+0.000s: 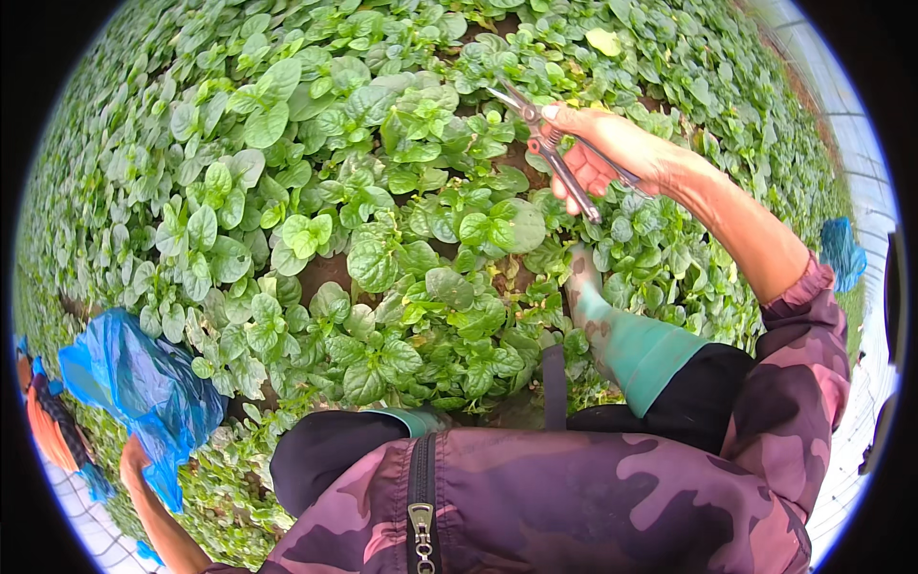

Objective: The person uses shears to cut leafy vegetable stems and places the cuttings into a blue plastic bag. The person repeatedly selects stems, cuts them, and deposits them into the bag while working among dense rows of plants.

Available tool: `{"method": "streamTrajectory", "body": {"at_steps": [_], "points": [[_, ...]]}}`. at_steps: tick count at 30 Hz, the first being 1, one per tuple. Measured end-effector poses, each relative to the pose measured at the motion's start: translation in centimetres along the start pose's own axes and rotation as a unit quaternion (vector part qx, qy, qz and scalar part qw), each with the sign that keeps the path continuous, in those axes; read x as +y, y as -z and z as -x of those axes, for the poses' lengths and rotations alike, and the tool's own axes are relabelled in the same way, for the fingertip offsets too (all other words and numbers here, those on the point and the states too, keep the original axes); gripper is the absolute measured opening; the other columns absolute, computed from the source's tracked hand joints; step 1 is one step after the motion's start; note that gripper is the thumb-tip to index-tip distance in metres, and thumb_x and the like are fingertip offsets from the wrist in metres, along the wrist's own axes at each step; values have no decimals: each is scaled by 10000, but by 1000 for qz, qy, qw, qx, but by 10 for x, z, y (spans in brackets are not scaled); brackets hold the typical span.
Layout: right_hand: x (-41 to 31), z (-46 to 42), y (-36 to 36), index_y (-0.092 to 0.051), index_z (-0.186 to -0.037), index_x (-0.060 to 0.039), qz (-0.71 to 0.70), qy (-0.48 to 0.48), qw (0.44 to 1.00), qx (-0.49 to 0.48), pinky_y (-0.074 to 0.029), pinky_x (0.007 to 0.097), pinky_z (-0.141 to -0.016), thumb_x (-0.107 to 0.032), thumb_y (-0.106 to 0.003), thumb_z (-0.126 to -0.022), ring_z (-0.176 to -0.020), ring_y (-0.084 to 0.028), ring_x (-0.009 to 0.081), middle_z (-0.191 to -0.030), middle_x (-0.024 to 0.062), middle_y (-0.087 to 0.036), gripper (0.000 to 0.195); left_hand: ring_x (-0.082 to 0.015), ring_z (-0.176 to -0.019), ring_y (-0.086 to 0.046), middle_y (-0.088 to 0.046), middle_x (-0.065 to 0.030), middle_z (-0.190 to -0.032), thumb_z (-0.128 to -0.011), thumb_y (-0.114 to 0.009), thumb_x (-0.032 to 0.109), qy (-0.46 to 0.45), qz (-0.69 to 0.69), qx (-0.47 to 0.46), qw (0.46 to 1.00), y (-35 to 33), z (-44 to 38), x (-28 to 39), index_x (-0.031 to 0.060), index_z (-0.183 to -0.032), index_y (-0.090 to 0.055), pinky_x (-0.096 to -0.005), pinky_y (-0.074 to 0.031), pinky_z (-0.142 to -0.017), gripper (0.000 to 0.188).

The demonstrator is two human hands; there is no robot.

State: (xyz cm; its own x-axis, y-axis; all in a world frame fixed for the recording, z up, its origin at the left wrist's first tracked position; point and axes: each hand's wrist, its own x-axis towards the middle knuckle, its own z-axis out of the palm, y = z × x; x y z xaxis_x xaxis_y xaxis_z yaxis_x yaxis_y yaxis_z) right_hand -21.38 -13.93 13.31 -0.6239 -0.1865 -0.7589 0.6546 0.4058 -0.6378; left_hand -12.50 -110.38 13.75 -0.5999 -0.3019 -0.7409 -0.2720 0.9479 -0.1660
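My right hand (609, 147) is around a pair of pruning shears (531, 115), thumb near the pivot. The spring shows between the spread handles, and the blade tips point up and left, slightly parted, over the leaves. At the lower left, my left hand (134, 455) grips a blue plastic bag (154, 387); the bag hides most of its fingers. Whatever the bag contains cannot be seen. Between my hands grow dense leafy green plants (409, 280) with rounded leaves, brown soil showing in small gaps.
A green rubber boot (638, 344) stands among the plants below the shears. Another person (54, 423) is at the far left rim. Blue plastic (843, 255) lies at the right edge, near pale sheeting (868, 161). A dark strap (554, 387) hangs before me.
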Motion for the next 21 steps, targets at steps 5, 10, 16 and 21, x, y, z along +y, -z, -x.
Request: {"method": "streamTrajectory", "body": {"at_steps": [5, 10, 16, 21], "points": [[32, 36, 11, -500, -1118, -15, -35, -47, 998, 4, -459, 227, -432, -462, -314, -1054, -561, -681, 178, -760, 149, -696, 489, -413, -752, -662, -628, -240, -744, -887, -529, 117, -35, -342, 206, 916, 82, -5, 108, 6, -817, -545, -509, -500, -617, 133], [63, 49, 6, -518, -1159, -30, -99, -56, 993, 6, -472, 259, -491, -456, -296, -1058, -587, -681, 187, -724, 132, -688, 491, -359, -1021, -623, -639, -176, -1114, -845, -565, -34, -382, -108, 421, 815, 63, 100, 494, 42, -1201, -640, -416, -497, -914, 372], [82, 32, 0, -521, -1105, 2, -142, -49, 988, -46, -454, 271, -470, -449, -298, -1058, -543, -651, 189, -723, 133, -675, 505, -411, -1281, -463, -446, -211, -1436, -756, -694, 114, -690, -130, 273, 657, -73, 106, 724, 115, -1181, -639, -534, -417, -1032, 428], [96, 20, -1, -533, -1151, 19, -133, -72, 987, -61, -500, 291, -512, -472, -290, -1054, -559, -660, 199, -744, 130, -678, 556, -418, -1297, -422, -429, -192, -1429, -747, -709, 144, -727, -126, 168, 654, -130, 83, 745, 58, -1014, -645, -546, -400, -1041, 288]]}}
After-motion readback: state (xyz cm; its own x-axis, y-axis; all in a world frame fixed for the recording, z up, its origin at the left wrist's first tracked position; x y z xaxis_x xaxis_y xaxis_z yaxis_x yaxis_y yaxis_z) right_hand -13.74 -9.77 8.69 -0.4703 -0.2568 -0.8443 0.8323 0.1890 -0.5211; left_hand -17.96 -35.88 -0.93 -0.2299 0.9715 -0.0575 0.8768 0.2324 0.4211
